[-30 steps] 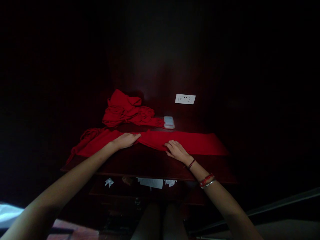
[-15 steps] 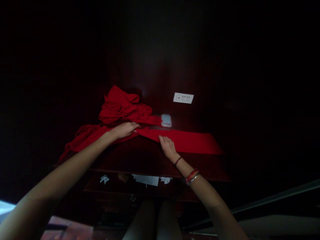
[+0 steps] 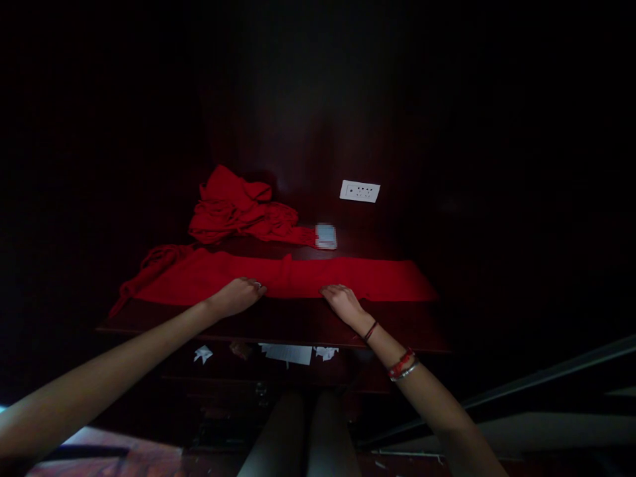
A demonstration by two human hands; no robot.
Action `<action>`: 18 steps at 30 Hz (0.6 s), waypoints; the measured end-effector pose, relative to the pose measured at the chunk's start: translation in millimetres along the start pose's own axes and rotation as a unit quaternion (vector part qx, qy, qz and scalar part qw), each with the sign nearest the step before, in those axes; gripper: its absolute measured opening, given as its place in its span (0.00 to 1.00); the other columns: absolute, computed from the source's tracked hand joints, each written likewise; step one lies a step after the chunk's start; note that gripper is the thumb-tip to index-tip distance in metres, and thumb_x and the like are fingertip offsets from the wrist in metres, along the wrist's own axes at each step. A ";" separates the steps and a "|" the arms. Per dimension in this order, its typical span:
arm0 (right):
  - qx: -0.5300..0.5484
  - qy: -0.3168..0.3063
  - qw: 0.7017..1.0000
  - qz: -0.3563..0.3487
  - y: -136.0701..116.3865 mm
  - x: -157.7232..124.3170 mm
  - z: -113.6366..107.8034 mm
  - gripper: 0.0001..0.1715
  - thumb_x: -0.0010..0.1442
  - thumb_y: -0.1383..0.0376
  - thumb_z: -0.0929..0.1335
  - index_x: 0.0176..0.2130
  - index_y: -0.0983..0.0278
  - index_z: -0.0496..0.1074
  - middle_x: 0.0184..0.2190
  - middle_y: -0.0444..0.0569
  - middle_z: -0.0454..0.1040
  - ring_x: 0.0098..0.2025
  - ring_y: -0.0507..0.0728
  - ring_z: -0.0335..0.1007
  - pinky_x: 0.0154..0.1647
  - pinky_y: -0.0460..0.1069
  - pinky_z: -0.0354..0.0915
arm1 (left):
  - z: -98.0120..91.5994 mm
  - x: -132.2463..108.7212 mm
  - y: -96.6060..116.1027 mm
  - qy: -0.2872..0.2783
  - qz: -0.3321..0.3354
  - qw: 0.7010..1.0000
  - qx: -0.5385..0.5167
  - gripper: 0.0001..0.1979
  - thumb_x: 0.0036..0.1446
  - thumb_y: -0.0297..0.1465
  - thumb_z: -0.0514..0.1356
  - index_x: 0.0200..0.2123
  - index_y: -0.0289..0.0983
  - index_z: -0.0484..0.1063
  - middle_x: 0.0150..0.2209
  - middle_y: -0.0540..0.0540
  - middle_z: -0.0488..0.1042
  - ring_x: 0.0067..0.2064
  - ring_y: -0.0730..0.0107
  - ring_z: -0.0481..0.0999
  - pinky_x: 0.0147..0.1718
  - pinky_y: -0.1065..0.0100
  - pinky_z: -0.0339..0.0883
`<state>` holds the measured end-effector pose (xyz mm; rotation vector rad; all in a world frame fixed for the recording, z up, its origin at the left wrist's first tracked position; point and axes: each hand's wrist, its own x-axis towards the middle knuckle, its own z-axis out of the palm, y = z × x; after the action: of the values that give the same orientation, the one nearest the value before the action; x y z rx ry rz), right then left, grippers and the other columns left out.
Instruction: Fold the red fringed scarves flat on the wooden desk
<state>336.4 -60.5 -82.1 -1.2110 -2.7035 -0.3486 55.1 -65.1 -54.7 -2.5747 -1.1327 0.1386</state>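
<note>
A long red scarf (image 3: 199, 275) lies stretched sideways across a dark wooden desk, with a small raised fold near its middle. My left hand (image 3: 239, 295), wearing a ring, is closed at the scarf's near edge, left of that fold. At the same edge farther right, my right hand (image 3: 342, 301) pinches the cloth with its fingers pressed together. Bracelets circle my right wrist and forearm. Fringe or cords bunch up at the scarf's left end. Behind it sits a crumpled heap of red cloth (image 3: 238, 209), its fringed end reaching a pale blurred square (image 3: 326, 236).
A white power socket (image 3: 360, 191) is set in the dark back panel. Below the desktop's front edge, a shelf holds white papers (image 3: 288, 354), a crumpled white scrap (image 3: 203, 354) and a small brown item (image 3: 241, 350). My legs show beneath.
Both hands have come nearer to me, the left one most. The scarf's middle, twisted and lifted before, now lies flatter and wider on the desk. The view has shifted slightly.
</note>
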 end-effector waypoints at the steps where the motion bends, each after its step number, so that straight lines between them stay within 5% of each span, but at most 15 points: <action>1: 0.001 -0.002 1.000 -0.009 -1.1 -3.1 3.0 0.14 0.56 0.73 0.58 0.41 0.67 0.65 0.40 0.53 0.69 0.42 0.54 0.64 0.42 0.47 0.58 | -4.4 1.8 5.6 0.004 -0.010 1.000 -0.012 0.14 0.57 0.32 0.44 0.34 0.33 0.67 0.29 0.41 0.70 0.32 0.66 0.70 0.32 0.66 0.62; 6: 0.024 0.003 1.000 -0.018 -7.8 -8.3 10.8 0.17 0.55 0.73 0.59 0.45 0.67 0.64 0.45 0.55 0.66 0.50 0.55 0.58 0.47 0.49 0.56 | -19.9 44.7 23.9 0.083 -0.008 0.990 -0.110 0.21 0.57 0.41 0.41 0.44 0.37 0.64 0.49 0.41 0.62 0.49 0.62 0.60 0.45 0.62 0.55; 8: 0.037 0.005 0.999 -0.007 -8.7 -8.9 10.9 0.18 0.54 0.73 0.59 0.46 0.66 0.64 0.46 0.54 0.66 0.51 0.55 0.56 0.48 0.51 0.55 | -9.2 64.4 21.2 0.031 -0.029 0.988 -0.147 0.21 0.56 0.41 0.42 0.50 0.40 0.58 0.55 0.42 0.52 0.55 0.57 0.51 0.47 0.56 0.51; 12: 0.062 -0.004 0.998 0.005 -6.8 -13.2 11.1 0.22 0.54 0.74 0.58 0.49 0.62 0.61 0.49 0.49 0.63 0.52 0.55 0.55 0.51 0.54 0.53 | 26.5 76.3 -5.3 -0.105 -0.184 0.959 -0.188 0.30 0.51 0.50 0.41 0.56 0.47 0.42 0.59 0.43 0.37 0.55 0.38 0.42 0.41 0.39 0.47; 15: 0.075 -0.007 0.997 0.004 -5.7 -15.4 12.0 0.23 0.54 0.74 0.59 0.50 0.62 0.60 0.50 0.48 0.62 0.53 0.56 0.53 0.51 0.55 0.53 | 39.0 68.8 -25.4 -0.113 -0.223 0.944 -0.214 0.30 0.50 0.51 0.37 0.56 0.51 0.34 0.59 0.46 0.33 0.55 0.36 0.40 0.41 0.37 0.45; 18: 0.093 0.005 0.995 0.017 -7.4 -14.7 13.5 0.24 0.53 0.75 0.58 0.50 0.63 0.60 0.49 0.49 0.62 0.53 0.56 0.53 0.51 0.55 0.53 | 35.7 64.5 -22.9 -0.080 -0.258 0.947 -0.172 0.31 0.51 0.50 0.39 0.57 0.47 0.38 0.59 0.41 0.38 0.55 0.36 0.38 0.43 0.37 0.41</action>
<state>339.9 -72.1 -99.7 -1.1976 -2.6340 -0.0944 75.3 5.6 -78.2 -2.4721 -2.0059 0.0275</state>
